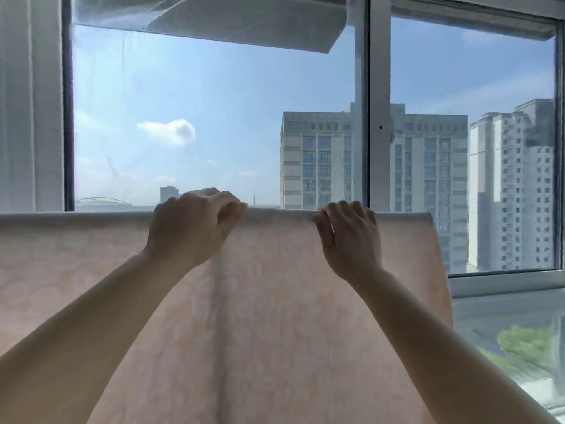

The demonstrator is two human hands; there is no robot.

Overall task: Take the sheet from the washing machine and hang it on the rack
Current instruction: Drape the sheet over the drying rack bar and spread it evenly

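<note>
A pale pink patterned sheet (pixel 269 316) hangs in front of me, draped over a horizontal line that runs across the view at its top fold. The rack itself is hidden under the cloth. My left hand (pixel 191 223) pinches the top fold left of centre. My right hand (pixel 350 235) grips the same fold a little to the right. The sheet's right edge (pixel 437 255) falls down past the window frame. The washing machine is out of view.
A large window (pixel 214 123) with white frames fills the background, a vertical post (pixel 379 102) right of centre. Tall apartment blocks stand outside. A white sill (pixel 507 284) runs at the lower right, with glass below it.
</note>
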